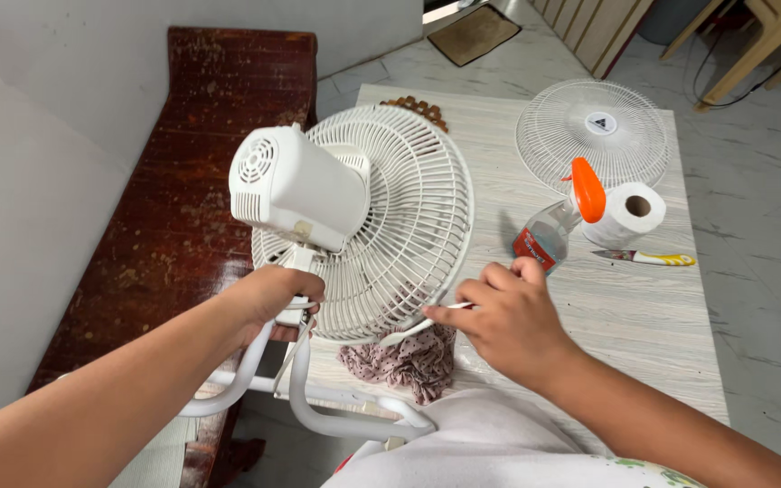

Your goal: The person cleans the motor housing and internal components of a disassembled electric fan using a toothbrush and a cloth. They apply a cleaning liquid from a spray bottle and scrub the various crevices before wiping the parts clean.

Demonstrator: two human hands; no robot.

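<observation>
A white fan with a boxy motor housing (296,185) and a rear wire guard (404,217) is tipped over the near edge of a pale wood-grain table (635,307). My left hand (273,298) grips the fan's neck just below the motor. My right hand (508,316) pinches the lower rim of the guard at a white clip. A brownish patterned cloth (404,361) lies bunched under the guard. The fan's white tubular stand (318,407) curves toward my lap.
On the table lie the loose front guard (594,131), a spray bottle with an orange trigger (558,226), a paper roll (630,212) and a yellow-handled knife (648,258). A dark red wooden bench (192,208) runs along the left wall.
</observation>
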